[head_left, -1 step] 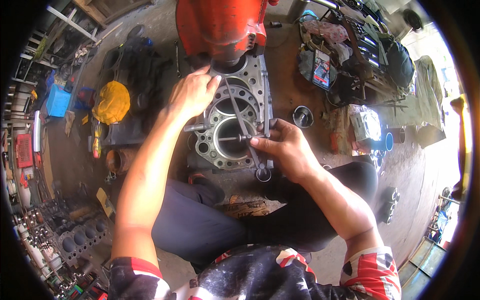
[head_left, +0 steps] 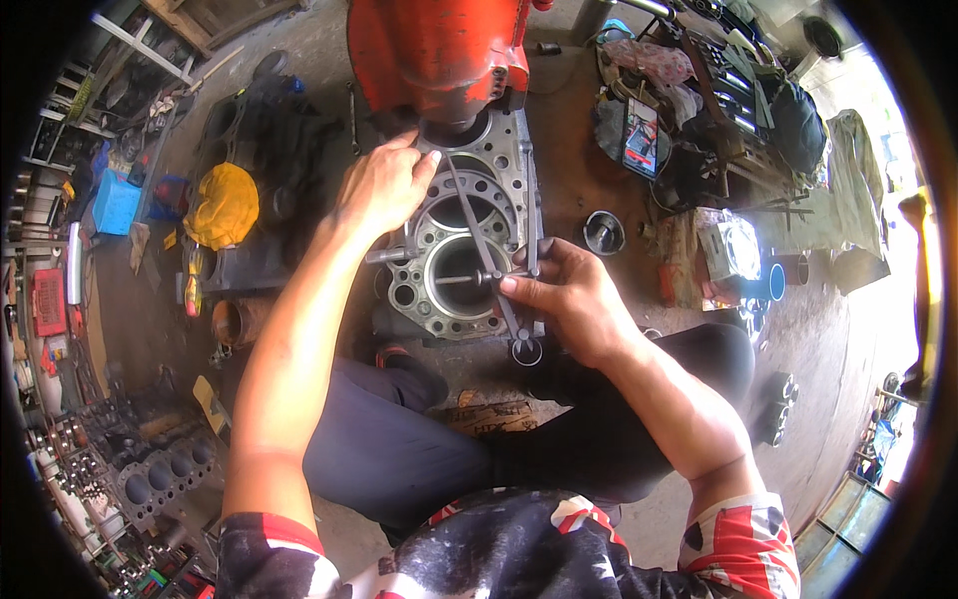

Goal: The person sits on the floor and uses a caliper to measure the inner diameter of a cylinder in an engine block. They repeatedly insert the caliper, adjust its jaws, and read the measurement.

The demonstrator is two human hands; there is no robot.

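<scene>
1 slim grey metal bar tool [head_left: 472, 220] is slanting over the grey metal engine block [head_left: 429, 311]; right hand [head_left: 577, 295] is pinching the tool, grip nearly closed. Left hand [head_left: 384, 188] is sitting near its far end; can't tell that grip.

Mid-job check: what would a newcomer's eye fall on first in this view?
Probably the big red machine part at top centre, above the far end of the bored grey block. Next, the right hand, gripping a linkage of thin metal bars over that block, with the left hand near the red part's base. Off to the left, a bright yellow bundle stands out.
</scene>
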